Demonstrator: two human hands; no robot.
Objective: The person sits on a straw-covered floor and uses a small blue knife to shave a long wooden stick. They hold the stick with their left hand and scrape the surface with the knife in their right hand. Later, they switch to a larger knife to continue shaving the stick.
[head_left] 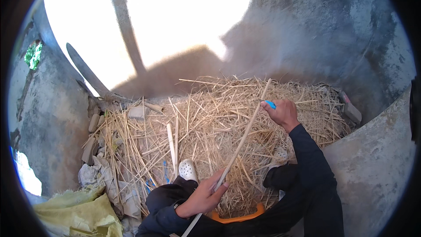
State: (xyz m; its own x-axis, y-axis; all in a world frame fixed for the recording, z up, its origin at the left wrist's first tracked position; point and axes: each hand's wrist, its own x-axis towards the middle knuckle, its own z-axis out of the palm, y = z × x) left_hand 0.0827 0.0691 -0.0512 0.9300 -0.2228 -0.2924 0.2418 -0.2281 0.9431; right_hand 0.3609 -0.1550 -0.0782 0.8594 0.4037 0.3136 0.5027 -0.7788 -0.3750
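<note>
- Seen from above, looking down past dark-clothed knees onto a heap of dry straw (219, 118) piled on a concrete floor (377, 158).
- Long, thin, pale bamboo strip (243, 134) running diagonally from lower left to upper right across the straw, its far tip near the top edge of the heap.
- Left hand (202, 198), low in the middle, fingers curled around the lower part of the strip, thumb laid against it; more of the strip passing on below the hand toward the lower edge.
- Right hand (280, 112), higher and to the right, closed around a small blue-handled tool (270, 104), held right against the upper part of the strip; blade not discernible.
- Right arm in a dark long sleeve (309, 158), reaching up from the lower right.
- White perforated clog (188, 169) on the left foot, resting on the straw just above the left hand; a second clog (280, 154) partly buried in straw beside the right sleeve.
- Edge of an orange plastic seat (239, 216) showing between the legs.
- Further pale split strips (171, 147) lying upright in the straw left of centre.
- Crumpled yellow-green sack (79, 215) and grey sacking at lower left.
- Sunlit patch of wall (175, 22) beyond the heap, crossed by dark shadows.
</note>
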